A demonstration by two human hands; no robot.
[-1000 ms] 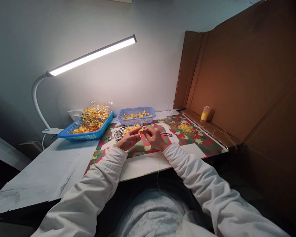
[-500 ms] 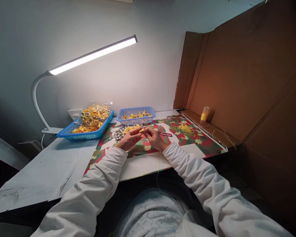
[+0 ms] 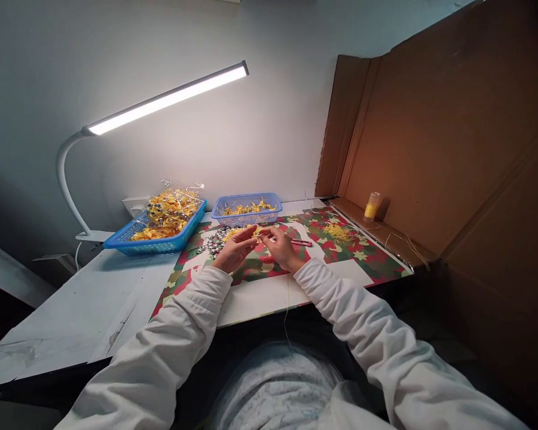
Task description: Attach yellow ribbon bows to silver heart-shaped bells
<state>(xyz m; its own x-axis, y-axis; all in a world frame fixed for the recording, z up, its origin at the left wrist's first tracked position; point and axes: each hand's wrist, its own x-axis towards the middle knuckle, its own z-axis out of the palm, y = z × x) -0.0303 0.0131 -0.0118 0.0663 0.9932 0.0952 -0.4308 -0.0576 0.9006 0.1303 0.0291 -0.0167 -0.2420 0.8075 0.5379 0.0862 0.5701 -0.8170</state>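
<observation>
My left hand (image 3: 235, 248) and my right hand (image 3: 281, 248) meet over the patterned sheet, fingertips nearly touching. Both are closed in a pinch around a small yellow ribbon piece (image 3: 257, 233), mostly covered by the fingers. Whether a bell is on it is too small to tell. A thin yellow thread (image 3: 287, 304) hangs below my right hand, down over the table edge to my lap. Just behind my left hand lie a pile of small silver bells (image 3: 216, 240) and some yellow ribbon pieces (image 3: 231, 233). A pink-handled cutter (image 3: 301, 243) lies right of my right hand.
A blue basket (image 3: 170, 244) heaped with yellow pieces and bells stands left. Behind the hands is a smaller blue basket (image 3: 246, 219). Yellow threads (image 3: 338, 233) lie right, near a yellow spool (image 3: 372, 207) and cardboard wall (image 3: 430, 149). A lamp (image 3: 170, 98) arches above.
My right fingers have shifted slightly on the yellow ribbon piece, which shows less now than before. Both hands stay in about the same place.
</observation>
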